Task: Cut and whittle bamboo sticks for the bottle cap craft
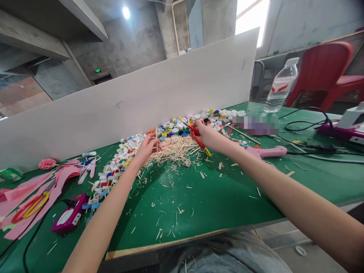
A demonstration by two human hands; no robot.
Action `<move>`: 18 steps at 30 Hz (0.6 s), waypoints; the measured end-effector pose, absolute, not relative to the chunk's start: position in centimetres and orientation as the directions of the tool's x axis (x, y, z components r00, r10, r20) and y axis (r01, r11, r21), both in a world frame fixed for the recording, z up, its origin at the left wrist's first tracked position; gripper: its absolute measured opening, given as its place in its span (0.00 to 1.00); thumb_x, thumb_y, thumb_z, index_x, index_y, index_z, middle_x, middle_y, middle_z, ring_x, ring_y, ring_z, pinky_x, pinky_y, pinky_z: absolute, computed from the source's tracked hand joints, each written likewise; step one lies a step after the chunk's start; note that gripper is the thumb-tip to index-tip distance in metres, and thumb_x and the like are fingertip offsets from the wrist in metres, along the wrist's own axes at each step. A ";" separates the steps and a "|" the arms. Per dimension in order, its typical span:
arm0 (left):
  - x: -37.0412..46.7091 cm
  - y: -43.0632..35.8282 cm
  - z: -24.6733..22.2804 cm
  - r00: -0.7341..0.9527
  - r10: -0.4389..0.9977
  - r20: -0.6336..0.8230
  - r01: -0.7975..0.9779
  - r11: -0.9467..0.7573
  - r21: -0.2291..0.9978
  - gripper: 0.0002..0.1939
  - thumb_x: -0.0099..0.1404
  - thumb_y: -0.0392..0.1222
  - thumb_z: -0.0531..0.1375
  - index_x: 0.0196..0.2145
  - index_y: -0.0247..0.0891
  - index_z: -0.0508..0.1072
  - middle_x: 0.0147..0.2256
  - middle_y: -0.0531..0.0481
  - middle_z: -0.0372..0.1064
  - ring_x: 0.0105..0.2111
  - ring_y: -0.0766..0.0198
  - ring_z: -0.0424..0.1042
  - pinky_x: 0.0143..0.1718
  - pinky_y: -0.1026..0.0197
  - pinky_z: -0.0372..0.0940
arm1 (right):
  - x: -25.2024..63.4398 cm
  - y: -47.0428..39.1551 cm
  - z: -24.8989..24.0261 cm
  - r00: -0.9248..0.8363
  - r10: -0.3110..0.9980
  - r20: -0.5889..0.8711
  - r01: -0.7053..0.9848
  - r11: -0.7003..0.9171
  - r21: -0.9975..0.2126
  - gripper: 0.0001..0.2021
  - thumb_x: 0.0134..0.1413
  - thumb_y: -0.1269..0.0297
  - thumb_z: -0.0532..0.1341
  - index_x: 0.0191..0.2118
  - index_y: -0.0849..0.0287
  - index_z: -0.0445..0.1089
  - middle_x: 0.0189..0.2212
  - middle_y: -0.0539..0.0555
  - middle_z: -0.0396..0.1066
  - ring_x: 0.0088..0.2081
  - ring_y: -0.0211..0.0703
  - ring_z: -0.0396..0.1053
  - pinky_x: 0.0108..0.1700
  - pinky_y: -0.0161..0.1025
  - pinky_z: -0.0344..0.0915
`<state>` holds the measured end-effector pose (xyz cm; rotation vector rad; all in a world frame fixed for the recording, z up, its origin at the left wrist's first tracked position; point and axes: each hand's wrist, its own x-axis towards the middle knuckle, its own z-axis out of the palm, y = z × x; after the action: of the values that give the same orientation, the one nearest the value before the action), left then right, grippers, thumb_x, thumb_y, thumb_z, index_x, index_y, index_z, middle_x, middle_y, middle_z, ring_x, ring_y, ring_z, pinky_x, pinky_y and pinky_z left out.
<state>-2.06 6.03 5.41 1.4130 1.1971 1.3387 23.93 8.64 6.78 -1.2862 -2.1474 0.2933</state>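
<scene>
My left hand [148, 149] pinches a thin wooden stick [157, 142] that stands nearly upright between the fingers. To its right, my right hand [202, 132] is wrapped round red and yellow scissors [196, 133], their blades pointing up and left toward the bottle caps. Below and between both hands lies a heap of short wooden sticks [178, 149]. Behind the heap a long band of mixed bottle caps [173, 127] runs along the white board and bends down the left side. Thin wood shavings are scattered over the green table [199, 201].
A white board [142, 94] stands behind the caps. At right are a water bottle [280, 87], a pink glue gun [269, 151] and black cables. At left lie pink paper [61, 178], second scissors [31, 206] and a magenta power box [71, 214].
</scene>
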 end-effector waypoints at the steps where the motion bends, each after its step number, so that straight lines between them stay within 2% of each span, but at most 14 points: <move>1: -2.0 6.0 5.4 -0.024 0.978 0.206 0.084 -0.204 0.975 0.09 0.64 0.39 0.55 0.43 0.40 0.64 0.31 0.54 0.64 0.26 0.72 0.66 0.29 0.66 0.66 | 23.9 8.7 6.7 -0.346 0.852 0.393 0.719 0.510 -0.472 0.11 0.56 0.64 0.55 0.45 0.56 0.57 0.25 0.51 0.63 0.25 0.41 0.56 0.28 0.40 0.50; 3: -1.8 5.8 5.4 -0.016 0.979 0.205 0.056 -0.204 0.977 0.05 0.65 0.40 0.54 0.39 0.40 0.63 0.29 0.55 0.61 0.23 0.73 0.64 0.24 0.68 0.62 | 23.9 8.9 6.6 -0.354 0.846 0.399 0.715 0.519 -0.467 0.11 0.56 0.63 0.55 0.44 0.56 0.56 0.25 0.51 0.62 0.25 0.41 0.56 0.28 0.40 0.50; 5: -1.6 5.7 5.4 0.010 0.981 0.192 0.034 -0.192 0.981 0.03 0.65 0.41 0.54 0.35 0.40 0.62 0.27 0.57 0.58 0.19 0.76 0.57 0.19 0.71 0.55 | 23.9 8.9 6.5 -0.365 0.843 0.395 0.708 0.527 -0.470 0.11 0.56 0.63 0.56 0.44 0.56 0.56 0.24 0.51 0.62 0.24 0.41 0.57 0.27 0.40 0.50; 7: -1.5 5.6 5.5 0.027 0.984 0.175 0.044 -0.176 0.983 0.06 0.64 0.43 0.55 0.33 0.40 0.61 0.24 0.59 0.54 0.16 0.78 0.49 0.15 0.72 0.45 | 23.9 8.9 6.5 -0.369 0.844 0.389 0.706 0.526 -0.474 0.12 0.56 0.62 0.56 0.45 0.55 0.56 0.24 0.51 0.62 0.24 0.41 0.57 0.28 0.40 0.50; 9: -1.4 5.4 5.6 0.024 0.985 0.168 0.092 -0.170 0.981 0.10 0.64 0.48 0.57 0.33 0.41 0.61 0.21 0.61 0.49 0.14 0.78 0.43 0.14 0.72 0.40 | 23.9 8.8 6.5 -0.365 0.850 0.380 0.708 0.518 -0.480 0.12 0.56 0.62 0.56 0.45 0.55 0.56 0.24 0.51 0.63 0.24 0.41 0.57 0.28 0.41 0.50; 12: -1.3 5.1 5.8 -0.002 0.987 0.160 0.162 -0.157 0.974 0.18 0.62 0.57 0.59 0.30 0.40 0.62 0.18 0.62 0.42 0.14 0.77 0.41 0.14 0.71 0.38 | 23.8 8.7 6.5 -0.360 0.854 0.375 0.713 0.512 -0.479 0.12 0.55 0.63 0.57 0.44 0.55 0.57 0.23 0.50 0.62 0.24 0.41 0.56 0.28 0.40 0.50; 14: -1.4 5.1 5.9 0.008 0.991 0.130 0.160 -0.130 0.978 0.22 0.62 0.62 0.55 0.29 0.39 0.63 0.17 0.62 0.39 0.14 0.77 0.39 0.14 0.71 0.37 | 23.8 8.7 6.4 -0.370 0.846 0.384 0.709 0.525 -0.471 0.11 0.55 0.64 0.57 0.44 0.54 0.57 0.23 0.50 0.62 0.23 0.40 0.56 0.28 0.40 0.49; 16: -1.5 5.0 6.0 0.042 0.995 0.087 0.126 -0.091 0.988 0.25 0.64 0.65 0.50 0.30 0.38 0.65 0.17 0.62 0.41 0.14 0.77 0.38 0.15 0.70 0.36 | 23.7 8.9 6.2 -0.386 0.834 0.395 0.705 0.543 -0.456 0.11 0.54 0.65 0.56 0.44 0.54 0.57 0.23 0.50 0.61 0.23 0.40 0.55 0.28 0.40 0.49; 18: -1.6 5.0 6.1 0.075 0.996 0.057 0.095 -0.064 0.993 0.24 0.65 0.64 0.49 0.32 0.38 0.66 0.19 0.60 0.46 0.14 0.77 0.40 0.15 0.70 0.36 | 23.7 9.0 6.0 -0.402 0.822 0.404 0.705 0.559 -0.436 0.12 0.54 0.65 0.56 0.44 0.55 0.57 0.23 0.50 0.62 0.23 0.40 0.55 0.27 0.40 0.49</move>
<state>-1.56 5.00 6.08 1.3588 1.1976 1.1518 23.72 8.98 6.02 -1.2203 -2.2110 0.2606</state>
